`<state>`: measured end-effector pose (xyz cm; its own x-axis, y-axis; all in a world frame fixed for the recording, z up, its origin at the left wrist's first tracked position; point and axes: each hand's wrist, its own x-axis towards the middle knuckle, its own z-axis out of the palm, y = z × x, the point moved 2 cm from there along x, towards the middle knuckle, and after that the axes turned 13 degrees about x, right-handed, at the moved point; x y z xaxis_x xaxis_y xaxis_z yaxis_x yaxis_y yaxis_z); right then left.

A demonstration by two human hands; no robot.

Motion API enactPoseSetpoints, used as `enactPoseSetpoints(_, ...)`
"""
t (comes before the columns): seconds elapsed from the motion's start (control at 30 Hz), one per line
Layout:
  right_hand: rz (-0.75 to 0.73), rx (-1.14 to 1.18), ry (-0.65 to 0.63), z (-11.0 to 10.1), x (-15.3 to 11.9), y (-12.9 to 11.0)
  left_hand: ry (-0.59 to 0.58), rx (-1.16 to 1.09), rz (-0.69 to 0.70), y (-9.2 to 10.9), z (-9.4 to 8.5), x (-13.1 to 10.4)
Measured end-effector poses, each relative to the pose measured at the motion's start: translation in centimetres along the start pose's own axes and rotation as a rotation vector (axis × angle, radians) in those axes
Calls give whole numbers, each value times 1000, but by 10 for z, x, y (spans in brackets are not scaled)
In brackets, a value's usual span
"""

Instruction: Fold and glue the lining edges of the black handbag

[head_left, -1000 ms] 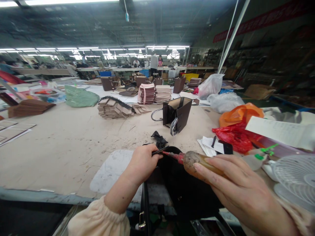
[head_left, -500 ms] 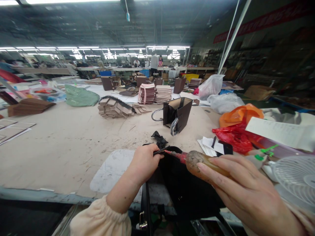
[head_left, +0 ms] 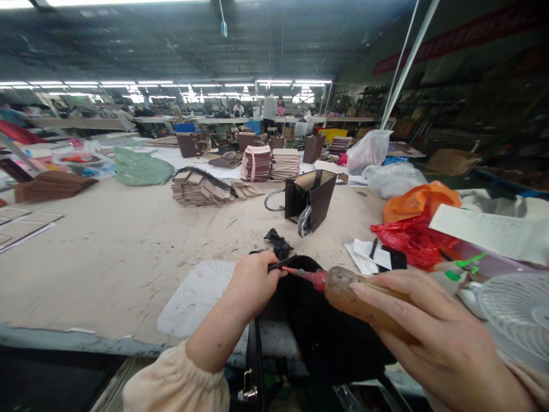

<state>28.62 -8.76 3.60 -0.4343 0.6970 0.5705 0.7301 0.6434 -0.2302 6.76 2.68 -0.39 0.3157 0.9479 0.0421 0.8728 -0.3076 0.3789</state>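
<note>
My left hand (head_left: 253,283) pinches a thin black strip (head_left: 282,262) at the upper edge of a black bag (head_left: 330,332) at the table's front edge. Held in my right hand (head_left: 433,320) is an amber glue bottle (head_left: 355,294) with a red nozzle, tilted so the tip touches or nearly touches the strip beside my left fingertips. A black strap with a metal buckle (head_left: 249,383) hangs below my left wrist. Just beyond my left hand lies a crumpled black scrap (head_left: 278,243).
A dark brown handbag (head_left: 317,200) stands mid-table, with stacked pieces (head_left: 199,187) to its left. On the right are a red plastic bag (head_left: 407,240), an orange bag (head_left: 420,200), a phone (head_left: 395,257) and a white fan (head_left: 518,309). People stand in the far background.
The bottle and its red nozzle have shifted slightly, with the tip a little lower and further left. My left hand has barely moved.
</note>
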Motion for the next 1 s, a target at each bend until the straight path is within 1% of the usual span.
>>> enactPoseSetpoints(0.13,85,-20,101,-9,-7,4,-8,5,-9,1,-1,0)
enactPoseSetpoints(0.23,103,-46,146,-12,-8,7,-25,2,-34,2,-2,0)
enactPoseSetpoints(0.3,90,-56,123,-11,-7,7,-29,4,-41,3,-3,0)
enactPoseSetpoints(0.53,21,-37,-20,-2,2,6,-19,4,-22,3,-1,-1)
enactPoseSetpoints(0.8,-5,-3,-94,5,9,2,-29,-12,-22,2,-1,-1)
enactPoseSetpoints(0.87,7,4,-88,5,8,3,-22,-4,-20,3,-1,-1)
enactPoseSetpoints(1.0,67,44,6,3,7,9,-15,9,-15,3,-2,-1)
